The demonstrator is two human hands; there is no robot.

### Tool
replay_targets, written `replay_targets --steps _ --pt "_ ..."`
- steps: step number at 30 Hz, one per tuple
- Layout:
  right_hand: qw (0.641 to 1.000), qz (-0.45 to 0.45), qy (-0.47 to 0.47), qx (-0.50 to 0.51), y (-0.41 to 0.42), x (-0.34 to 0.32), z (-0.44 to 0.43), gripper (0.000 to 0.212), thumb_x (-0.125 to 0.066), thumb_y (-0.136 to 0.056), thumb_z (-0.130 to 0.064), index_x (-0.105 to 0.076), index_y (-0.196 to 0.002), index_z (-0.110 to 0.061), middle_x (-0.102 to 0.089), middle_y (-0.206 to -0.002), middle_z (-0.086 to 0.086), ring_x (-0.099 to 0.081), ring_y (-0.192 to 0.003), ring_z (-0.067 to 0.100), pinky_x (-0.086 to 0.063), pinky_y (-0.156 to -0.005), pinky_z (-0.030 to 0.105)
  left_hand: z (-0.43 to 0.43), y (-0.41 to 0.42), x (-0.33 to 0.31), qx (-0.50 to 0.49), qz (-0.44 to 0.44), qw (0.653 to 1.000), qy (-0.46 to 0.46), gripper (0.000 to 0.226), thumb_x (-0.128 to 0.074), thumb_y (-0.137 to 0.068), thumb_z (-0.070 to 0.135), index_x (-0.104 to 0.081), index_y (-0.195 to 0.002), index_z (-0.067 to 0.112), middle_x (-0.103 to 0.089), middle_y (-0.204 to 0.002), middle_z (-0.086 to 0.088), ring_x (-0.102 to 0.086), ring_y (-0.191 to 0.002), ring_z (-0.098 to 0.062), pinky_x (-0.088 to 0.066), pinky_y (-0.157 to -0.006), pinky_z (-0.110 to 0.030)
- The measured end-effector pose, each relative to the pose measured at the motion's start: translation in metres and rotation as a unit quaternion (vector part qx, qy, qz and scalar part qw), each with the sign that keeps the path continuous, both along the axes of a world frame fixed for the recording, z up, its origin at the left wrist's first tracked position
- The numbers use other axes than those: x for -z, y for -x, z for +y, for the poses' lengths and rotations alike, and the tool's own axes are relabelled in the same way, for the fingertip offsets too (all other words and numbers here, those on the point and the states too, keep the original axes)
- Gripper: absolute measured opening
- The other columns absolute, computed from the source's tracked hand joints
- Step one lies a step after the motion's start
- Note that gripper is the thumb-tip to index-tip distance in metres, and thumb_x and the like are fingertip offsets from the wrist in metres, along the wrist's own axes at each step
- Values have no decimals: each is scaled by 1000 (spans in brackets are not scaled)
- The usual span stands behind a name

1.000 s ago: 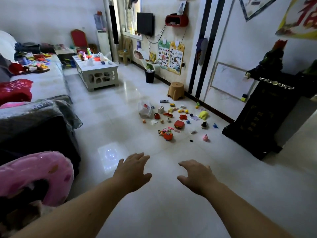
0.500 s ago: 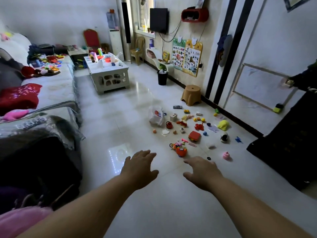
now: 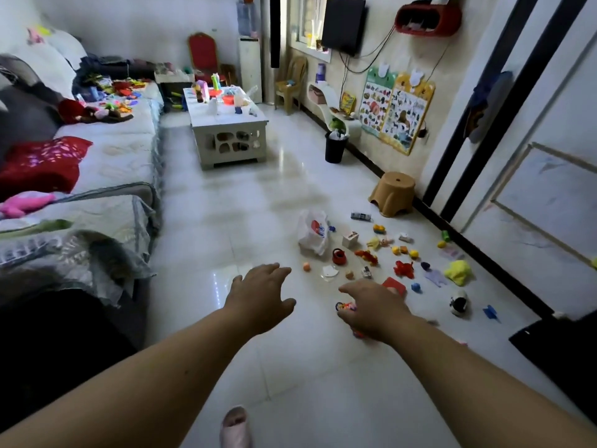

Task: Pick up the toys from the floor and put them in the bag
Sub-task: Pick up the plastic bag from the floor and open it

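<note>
While both arms were extended forward, the left hand [image 3: 258,295] and right hand [image 3: 371,308] hovered with fingers released, grasping nothing. The toys [image 3: 403,269] lay scattered on the floor [image 3: 245,202] toward its right edge. The white bag [image 3: 313,232] sat slumped just left of them; its contents could not be determined. A black bin [image 3: 335,147] held white scraps.

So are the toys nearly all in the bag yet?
Not yet. Done: nothing that shows. The bag lies slumped on the floor, and what is inside it cannot be seen. In hand: nothing; the left hand and right hand are open and reach toward the toys. Left: all of them, like the yellow toy and red basket.
</note>
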State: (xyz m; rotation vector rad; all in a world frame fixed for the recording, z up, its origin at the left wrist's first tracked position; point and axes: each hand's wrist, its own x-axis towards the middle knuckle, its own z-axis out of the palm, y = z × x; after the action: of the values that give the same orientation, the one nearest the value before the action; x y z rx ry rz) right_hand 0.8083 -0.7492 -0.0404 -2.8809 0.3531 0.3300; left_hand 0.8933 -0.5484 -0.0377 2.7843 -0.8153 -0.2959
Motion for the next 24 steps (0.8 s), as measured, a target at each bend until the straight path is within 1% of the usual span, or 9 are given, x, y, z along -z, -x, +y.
replay_targets --steps 4,8,11,14,17,19,21,22,24 --pt "1000 -7 -7 18 -91 7 -7 57 -54 -87 -45 -39 -140 -31 -40 -147 -5 -40 -132 15 -38 -105 38 -7 -95 6 17 -6 1000 -7 66 -49 -87 47 -27 -146 30 -24 -157 4 -19 -144 -17 -21 -114 -47" --pt "999 -3 -24 38 -177 8 -9 57 -54 -85 -46 -40 -139 -32 -41 -145 -7 -47 -125 12 -45 -98 34 -8 -185 7 37 -13 999 -18 65 -48 -87 47 -26 -146 31 -24 -157 5 -18 -144 -17 -22 -113 -46" --pt "998 -3 -30 55 -230 10 -13 56 -54 -85 -46 -41 -138 -33 -40 -146 -8 -48 -124 12 -45 -97 34 -12 -241 11 49 -4 998 -26 65 -48 -87 47 -26 -146 31 -24 -157 4 -17 -144 -17 -22 -113 -47" --pt "998 5 -24 62 -270 13 -22 56 -53 -86 -45 -40 -139 -32 -38 -147 -8 -41 -131 14 -41 -100 35 -24 -287 15 57 9 998 -30 65 -49 -87 47 -26 -146 31 -23 -157 4 -17 -145 -17 -20 -114 -48" --pt "997 12 -20 71 -315 20 -39 55 -52 -87 -47 -42 -138 -32 -39 -146 -8 -39 -132 14 -38 -101 35 -42 -334 20 64 17 997 -29 66 -49 -87 47 -26 -147 31 -23 -157 4 -16 -145 -17 -19 -114 -48" --pt "997 14 -21 77 -350 26 -54 51 -50 -86 -51 -46 -133 -32 -44 -142 -7 -41 -129 15 -38 -99 37 -59 -369 23 70 20 997 -28 66 -50 -87 47 -26 -147 31 -22 -157 4 -17 -145 -17 -19 -114 -48" --pt "996 15 -26 79 -387 31 -72 46 -52 -85 -50 -50 -127 -33 -49 -135 -5 -47 -122 18 -39 -93 37 -78 -407 27 77 17 996 -32 66 -49 -88 47 -26 -147 30 -22 -157 4 -17 -145 -18 -19 -114 -48" --pt "996 14 -33 83 -404 32 -81 45 -54 -84 -48 -50 -127 -33 -50 -133 -4 -49 -119 19 -40 -91 36 -87 -424 27 81 16 996 -36 66 -49 -88 47 -26 -147 30 -22 -157 4 -17 -145 -18 -19 -115 -48" --pt "995 11 -48 92 -449 37 -104 49 -54 -84 -45 -47 -131 -34 -49 -135 -2 -49 -119 20 -43 -91 36 -111 -469 28 84 17 996 -41 66 -49 -88 47 -26 -147 30 -22 -158 3 -17 -145 -18 -19 -115 -48"
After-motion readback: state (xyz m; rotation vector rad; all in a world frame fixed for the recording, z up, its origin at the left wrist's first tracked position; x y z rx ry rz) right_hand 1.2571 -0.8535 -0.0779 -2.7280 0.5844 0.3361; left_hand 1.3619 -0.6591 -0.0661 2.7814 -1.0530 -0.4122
